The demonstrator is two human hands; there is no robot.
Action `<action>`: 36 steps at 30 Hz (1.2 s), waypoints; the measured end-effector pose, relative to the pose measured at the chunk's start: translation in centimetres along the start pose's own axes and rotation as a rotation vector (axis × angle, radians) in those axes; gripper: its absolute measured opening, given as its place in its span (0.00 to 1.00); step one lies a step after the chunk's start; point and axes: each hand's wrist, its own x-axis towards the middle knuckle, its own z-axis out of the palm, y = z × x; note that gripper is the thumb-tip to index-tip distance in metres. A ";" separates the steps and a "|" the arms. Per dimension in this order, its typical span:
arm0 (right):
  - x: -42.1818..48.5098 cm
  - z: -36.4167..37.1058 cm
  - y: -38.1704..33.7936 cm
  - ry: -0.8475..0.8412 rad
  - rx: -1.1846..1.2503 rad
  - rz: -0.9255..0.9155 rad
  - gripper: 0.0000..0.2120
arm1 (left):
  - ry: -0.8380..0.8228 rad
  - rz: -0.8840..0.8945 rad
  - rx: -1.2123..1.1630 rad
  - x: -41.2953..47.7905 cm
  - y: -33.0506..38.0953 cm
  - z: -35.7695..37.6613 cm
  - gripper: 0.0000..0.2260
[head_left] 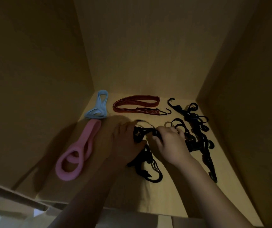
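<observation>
Pinching a black tangle (139, 134) between them, the left grip (126, 142) and right grip (170, 145) both curl fingers round it, on the box (169, 199) floor. More black cords (197, 135) lie just right. A pink band (76, 160), blue band (99, 106) and red cord (136, 103) lie apart.

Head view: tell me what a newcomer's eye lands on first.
The left hand and the right hand both grip a tangle of black cords in the middle of the box floor. To their left lies a big pink band. A blue band and a red strap sit near the far wall.
</observation>
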 end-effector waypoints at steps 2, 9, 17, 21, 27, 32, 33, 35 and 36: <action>0.1 -1.5 -0.3 -0.033 0.005 -0.078 0.09 | 0.130 0.171 0.086 -0.9 1.5 -1.5 0.35; 0.3 -4.9 -1.9 0.111 0.041 -0.238 0.16 | 0.260 0.390 0.390 -1.7 4.6 -4.7 0.19; -0.5 -4.5 -2.0 0.317 0.611 0.129 0.28 | -0.011 0.118 -0.660 -2.9 5.9 -5.3 0.04; -1.7 -3.2 -2.6 0.151 0.837 0.191 0.24 | -0.036 -0.096 -0.819 -2.6 6.4 -5.8 0.05; -1.7 -2.9 -3.0 0.048 0.969 0.142 0.24 | -0.152 -0.291 -1.033 -2.7 6.9 -6.9 0.16; -1.6 -3.1 -2.0 0.054 0.939 0.108 0.11 | -0.205 -0.289 -1.161 -3.2 5.9 -6.5 0.12; -1.6 -3.1 -1.8 0.056 0.943 0.104 0.07 | -0.237 -0.295 -1.168 -3.3 5.6 -6.4 0.12; -1.7 -2.9 -1.5 0.061 0.945 0.105 0.03 | -0.293 -0.249 -1.222 -3.6 5.0 -6.2 0.09; -1.7 -2.7 -1.4 0.076 0.923 0.107 0.04 | -0.330 -0.196 -1.279 -3.8 4.9 -6.3 0.09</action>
